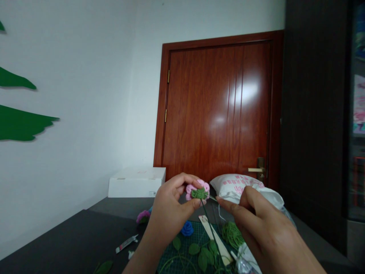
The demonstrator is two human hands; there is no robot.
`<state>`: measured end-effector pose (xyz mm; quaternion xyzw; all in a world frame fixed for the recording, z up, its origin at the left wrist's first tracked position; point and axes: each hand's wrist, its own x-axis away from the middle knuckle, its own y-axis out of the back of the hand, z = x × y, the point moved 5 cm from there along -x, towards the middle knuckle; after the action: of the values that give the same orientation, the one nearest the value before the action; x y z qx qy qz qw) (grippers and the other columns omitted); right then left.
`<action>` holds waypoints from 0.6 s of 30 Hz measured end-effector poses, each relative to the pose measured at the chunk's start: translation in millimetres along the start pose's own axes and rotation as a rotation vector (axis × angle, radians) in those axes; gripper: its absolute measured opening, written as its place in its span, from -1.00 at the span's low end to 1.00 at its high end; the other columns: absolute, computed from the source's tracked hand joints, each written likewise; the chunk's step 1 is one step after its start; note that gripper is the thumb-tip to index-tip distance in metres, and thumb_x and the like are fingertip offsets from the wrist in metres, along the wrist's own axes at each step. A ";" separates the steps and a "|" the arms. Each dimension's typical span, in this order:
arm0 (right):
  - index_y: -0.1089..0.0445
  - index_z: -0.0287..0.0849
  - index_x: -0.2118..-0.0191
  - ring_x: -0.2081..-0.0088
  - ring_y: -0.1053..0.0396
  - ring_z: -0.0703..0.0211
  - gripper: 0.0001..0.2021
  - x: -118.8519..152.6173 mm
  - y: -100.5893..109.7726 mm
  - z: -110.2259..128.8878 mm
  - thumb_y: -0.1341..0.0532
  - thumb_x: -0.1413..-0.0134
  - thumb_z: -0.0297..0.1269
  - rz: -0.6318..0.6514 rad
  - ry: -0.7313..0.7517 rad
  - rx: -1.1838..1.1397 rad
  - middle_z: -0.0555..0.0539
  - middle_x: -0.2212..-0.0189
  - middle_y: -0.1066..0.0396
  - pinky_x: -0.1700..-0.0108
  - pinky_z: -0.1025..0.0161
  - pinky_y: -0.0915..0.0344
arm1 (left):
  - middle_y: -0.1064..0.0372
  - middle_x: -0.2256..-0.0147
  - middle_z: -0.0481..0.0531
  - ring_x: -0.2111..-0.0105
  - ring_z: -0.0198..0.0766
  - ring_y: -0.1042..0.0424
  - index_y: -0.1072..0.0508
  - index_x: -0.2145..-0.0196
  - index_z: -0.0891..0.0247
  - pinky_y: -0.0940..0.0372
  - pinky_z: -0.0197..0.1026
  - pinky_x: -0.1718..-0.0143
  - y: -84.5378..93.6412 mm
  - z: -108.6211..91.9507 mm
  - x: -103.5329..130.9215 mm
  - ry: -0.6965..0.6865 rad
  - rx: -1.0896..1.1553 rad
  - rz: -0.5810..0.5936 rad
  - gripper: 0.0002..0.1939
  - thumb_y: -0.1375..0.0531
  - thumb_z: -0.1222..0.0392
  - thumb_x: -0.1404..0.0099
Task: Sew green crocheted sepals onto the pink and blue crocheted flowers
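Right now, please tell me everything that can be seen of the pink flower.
The pink flower looks like yarn work: puffy petals around a green base facing the camera. A dark green stem slants down and rightward in the picture. The left hand pinches the flower, holding it above the table. A thin tool in the right hand points to its edge; contact is unclear.

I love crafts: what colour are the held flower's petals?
The petals in the left hand are pink, best seen in the head view.
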<state>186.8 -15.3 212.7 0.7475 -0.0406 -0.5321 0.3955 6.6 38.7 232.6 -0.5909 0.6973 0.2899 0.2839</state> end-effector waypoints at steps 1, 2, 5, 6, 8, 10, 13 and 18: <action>-0.43 -0.07 -0.08 0.40 -0.40 0.14 -0.68 -0.1 -0.1 -0.1 -0.03 -0.35 -0.31 0.000 -0.010 0.000 -0.11 0.34 -0.31 0.39 0.23 -0.41 | -0.54 0.22 0.07 0.16 -0.12 -0.53 -0.48 0.36 0.25 -0.39 -0.09 0.09 0.0 -0.2 0.7 -0.008 -0.037 -0.011 -0.75 -0.27 0.47 0.03; -0.44 -0.07 -0.06 0.41 -0.40 0.13 -0.68 -0.3 0.1 -0.1 -0.02 -0.35 -0.30 -0.003 -0.015 0.003 -0.11 0.35 -0.31 0.40 0.23 -0.41 | -0.54 0.21 0.07 0.14 -0.11 -0.52 -0.48 0.35 0.24 -0.39 -0.07 0.08 -0.2 -0.5 1.6 -0.019 -0.083 -0.021 -0.75 -0.26 0.48 0.02; -0.45 -0.07 -0.03 0.41 -0.41 0.13 -0.69 -0.5 1.1 -0.1 0.00 -0.37 -0.29 -0.013 -0.032 0.012 -0.12 0.35 -0.32 0.42 0.24 -0.41 | -0.53 0.19 0.06 0.12 -0.10 -0.50 -0.50 0.31 0.21 -0.37 -0.01 0.04 -0.5 -1.3 4.1 -0.048 -0.214 -0.053 -0.72 -0.22 0.49 -0.01; -0.45 -0.08 -0.03 0.41 -0.41 0.13 -0.69 -0.7 1.5 0.3 0.00 -0.37 -0.30 -0.017 -0.033 0.013 -0.12 0.35 -0.32 0.42 0.24 -0.41 | -0.52 0.19 0.06 0.12 -0.10 -0.50 -0.50 0.31 0.21 -0.37 0.00 0.03 -0.7 -1.5 4.6 -0.052 -0.231 -0.061 -0.72 -0.22 0.49 -0.02; -0.43 -0.09 -0.06 0.39 -0.43 0.12 -0.68 -1.3 1.6 1.9 0.00 -0.36 -0.33 -0.021 -0.027 0.015 -0.14 0.33 -0.33 0.39 0.23 -0.44 | -0.52 0.18 0.07 0.11 -0.10 -0.50 -0.49 0.30 0.21 -0.37 0.00 0.02 -1.0 -1.1 4.7 -0.050 -0.203 -0.066 -0.73 -0.22 0.48 -0.04; -0.38 -0.10 -0.12 0.35 -0.45 0.09 -0.65 -2.3 0.6 4.8 0.00 -0.34 -0.38 -0.029 0.000 0.021 -0.17 0.28 -0.35 0.36 0.20 -0.46 | -0.52 0.18 0.08 0.11 -0.11 -0.51 -0.47 0.31 0.22 -0.39 -0.04 0.05 -1.5 0.5 3.7 -0.031 -0.109 -0.061 -0.75 -0.24 0.46 -0.04; -0.37 -0.11 -0.13 0.34 -0.45 0.08 -0.64 -3.5 -2.5 6.3 -0.01 -0.32 -0.42 -0.036 -0.001 0.013 -0.17 0.26 -0.35 0.35 0.18 -0.46 | -0.53 0.21 0.08 0.15 -0.13 -0.53 -0.43 0.32 0.24 -0.41 -0.10 0.08 -2.9 3.9 1.9 0.012 0.042 -0.059 -0.76 -0.30 0.43 -0.02; -0.37 -0.11 -0.14 0.34 -0.45 0.09 -0.65 -1.6 -3.6 4.6 -0.04 -0.33 -0.41 -0.036 -0.014 -0.003 -0.14 0.29 -0.34 0.34 0.17 -0.46 | -0.53 0.20 0.07 0.15 -0.16 -0.53 -0.43 0.33 0.24 -0.42 -0.12 0.08 -4.3 4.1 3.1 0.020 0.045 -0.091 -0.76 -0.28 0.46 -0.02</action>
<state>181.0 -14.6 211.1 0.7438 -0.0290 -0.5443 0.3868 10.6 39.1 227.2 -0.6181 0.6791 0.2549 0.3030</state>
